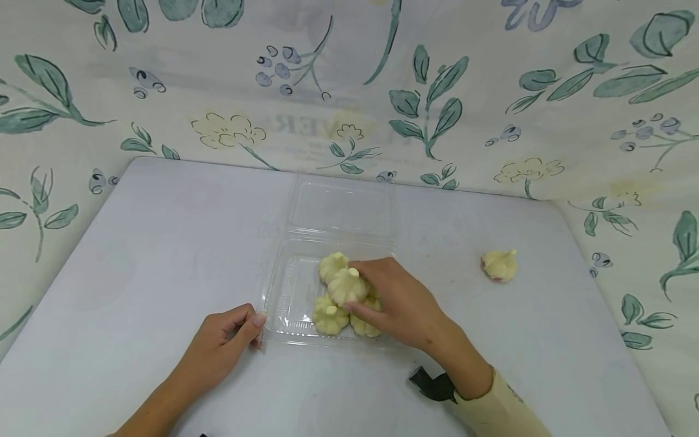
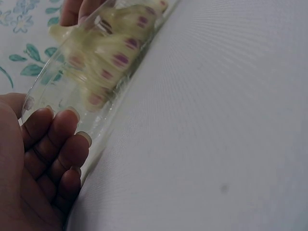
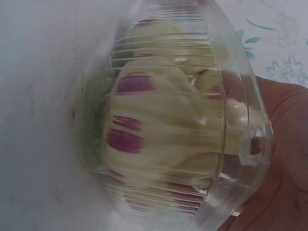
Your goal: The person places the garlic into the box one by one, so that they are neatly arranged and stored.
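Note:
An open clear plastic box (image 1: 295, 285) lies on the table with several pale garlic bulbs (image 1: 330, 317) in its right part. My right hand (image 1: 401, 303) reaches over them, thumb and fingers gripping the uppermost bulb (image 1: 347, 287). At the box's left front corner, my left hand (image 1: 226, 340) pinches the rim between thumb and fingers. The left wrist view shows the fingers (image 2: 62, 139) curled by the clear rim. Through the box wall in the right wrist view, purple-marked bulbs (image 3: 149, 110) show, with my right hand (image 3: 284, 144) behind.
The box's lid (image 1: 343, 209) lies folded back toward the far table edge. One more garlic bulb (image 1: 499, 266) sits on the table (image 1: 164, 243) at the right. A black object (image 1: 431, 384) is by my right sleeve. Patterned cloth (image 1: 327, 121) stands behind the table.

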Demonstrator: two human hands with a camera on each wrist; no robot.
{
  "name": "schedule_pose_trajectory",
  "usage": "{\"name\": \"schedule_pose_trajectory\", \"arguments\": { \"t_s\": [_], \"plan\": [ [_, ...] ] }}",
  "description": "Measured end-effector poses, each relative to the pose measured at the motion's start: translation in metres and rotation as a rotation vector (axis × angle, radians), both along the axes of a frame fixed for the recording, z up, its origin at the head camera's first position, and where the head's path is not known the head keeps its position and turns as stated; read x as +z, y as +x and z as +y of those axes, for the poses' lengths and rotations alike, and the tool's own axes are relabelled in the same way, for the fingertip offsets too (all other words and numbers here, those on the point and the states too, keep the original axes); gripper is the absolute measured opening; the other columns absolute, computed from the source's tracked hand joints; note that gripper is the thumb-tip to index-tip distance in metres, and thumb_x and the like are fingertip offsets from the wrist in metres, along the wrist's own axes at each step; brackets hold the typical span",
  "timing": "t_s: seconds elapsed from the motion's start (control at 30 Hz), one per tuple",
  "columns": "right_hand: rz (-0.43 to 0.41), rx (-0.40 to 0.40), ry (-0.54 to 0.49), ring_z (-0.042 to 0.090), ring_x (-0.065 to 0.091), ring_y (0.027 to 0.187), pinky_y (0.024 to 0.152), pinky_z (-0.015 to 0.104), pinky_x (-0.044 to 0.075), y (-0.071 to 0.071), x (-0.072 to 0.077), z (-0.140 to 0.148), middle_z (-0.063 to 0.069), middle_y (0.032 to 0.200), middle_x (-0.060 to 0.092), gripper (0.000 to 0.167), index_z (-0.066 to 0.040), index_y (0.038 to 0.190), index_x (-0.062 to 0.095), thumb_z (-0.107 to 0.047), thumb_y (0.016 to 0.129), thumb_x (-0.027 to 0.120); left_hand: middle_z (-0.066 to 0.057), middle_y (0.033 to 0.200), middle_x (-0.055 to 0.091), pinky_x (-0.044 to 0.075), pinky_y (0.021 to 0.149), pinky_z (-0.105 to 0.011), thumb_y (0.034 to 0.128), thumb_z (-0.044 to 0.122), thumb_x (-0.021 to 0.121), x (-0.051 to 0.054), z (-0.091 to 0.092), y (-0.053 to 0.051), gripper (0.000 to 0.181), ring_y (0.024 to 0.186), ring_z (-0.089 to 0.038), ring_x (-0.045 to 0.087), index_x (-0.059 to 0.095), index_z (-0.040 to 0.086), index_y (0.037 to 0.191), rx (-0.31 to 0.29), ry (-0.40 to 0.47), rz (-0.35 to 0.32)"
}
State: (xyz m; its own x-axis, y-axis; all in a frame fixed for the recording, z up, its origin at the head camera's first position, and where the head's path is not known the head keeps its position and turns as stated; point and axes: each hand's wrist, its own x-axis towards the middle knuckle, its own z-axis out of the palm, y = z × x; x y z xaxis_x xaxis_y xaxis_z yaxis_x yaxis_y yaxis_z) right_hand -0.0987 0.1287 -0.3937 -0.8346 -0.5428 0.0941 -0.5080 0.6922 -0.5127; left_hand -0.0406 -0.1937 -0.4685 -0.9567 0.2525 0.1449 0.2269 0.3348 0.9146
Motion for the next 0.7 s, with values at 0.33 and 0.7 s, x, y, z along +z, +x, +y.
{"name": "schedule_pose_trajectory", "arguments": {
  "t_s": [0.33,0.7],
  "plan": [
    [0.008,-0.002,0.047,0.016,0.054,0.127,0.1,0.039,0.052,0.0001,-0.0038,-0.0016,-0.001,0.138,0.064,0.06,-0.012,0.144,0.059,-0.043,0.096,0.077,0.009,0.07,0.063,0.047,0.063,-0.027,0.1077,0.011,0.059,-0.0004,-0.0001,0.0001,0.034,0.067,-0.013,0.059,0.057,0.026,0.077,-0.005,0.003,0.003],
    [0.02,0.0,0.059,0.018,0.053,0.129,0.099,0.04,0.053,-0.0004,-0.005,-0.0016,0.001,0.137,0.064,0.059,-0.01,0.144,0.058,-0.042,0.097,0.076,0.009,0.07,0.063,0.047,0.063,-0.027,0.1077,0.011,0.059,-0.0002,-0.0001,0.0002,0.034,0.067,-0.013,0.059,0.057,0.026,0.077,0.002,-0.004,0.009]
  ]
}}
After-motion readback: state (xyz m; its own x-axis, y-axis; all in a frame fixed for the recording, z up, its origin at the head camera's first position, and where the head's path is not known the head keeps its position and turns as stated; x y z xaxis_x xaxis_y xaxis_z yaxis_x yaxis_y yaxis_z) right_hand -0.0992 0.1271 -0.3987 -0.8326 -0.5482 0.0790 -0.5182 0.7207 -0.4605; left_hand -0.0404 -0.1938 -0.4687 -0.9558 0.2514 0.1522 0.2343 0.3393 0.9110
